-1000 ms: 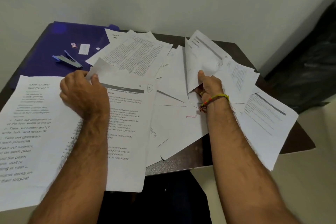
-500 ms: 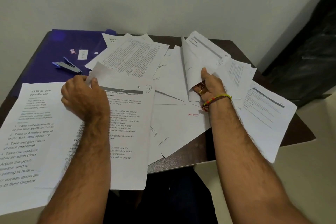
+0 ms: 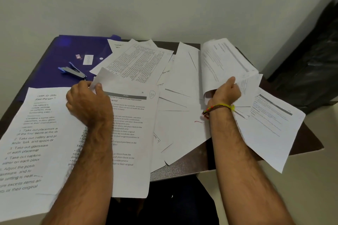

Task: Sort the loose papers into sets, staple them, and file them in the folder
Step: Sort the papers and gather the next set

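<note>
Left hand [image 3: 87, 102] and right hand [image 3: 225, 93] each pinch loose papers [image 3: 182, 115].

The left hand [image 3: 89, 104] and forearm cover the middle of the sheet [image 3: 131, 133] at the tabletop's near edge, so its lines read only in part. The large-print page [image 3: 31, 144] at the near left corner runs off the picture's left edge. The right hand [image 3: 225, 93] hides the lower edge of the curled page [image 3: 219, 64] it grips, whose print is blurred. Papers cover the folder's [image 3: 73, 49] right end. The labels [image 3: 87, 59] on it are too small to read.
</note>
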